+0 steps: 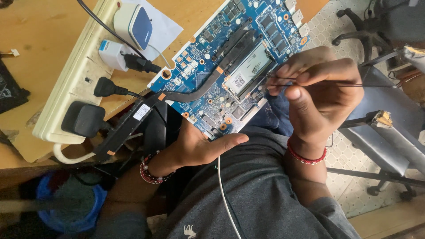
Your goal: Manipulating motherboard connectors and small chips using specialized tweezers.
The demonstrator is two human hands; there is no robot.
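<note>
A blue laptop circuit board (230, 66) juts off the wooden tabletop (40, 48) edge, over the person's lap. The left hand (199, 146) cups it from beneath, apparently steadying it. At the board's right edge, the right hand (318, 97) has its fingers (301, 66) pinched together on a thin dark probe (376, 85). A power strip (75, 79) lies left of the board; open floor lies right.

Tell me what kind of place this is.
Probably an electronics repair bench. The left hand supports a bare blue laptop circuit board, the right hand holds a thin probe, and a loaded power strip lies on the wooden table.
</note>
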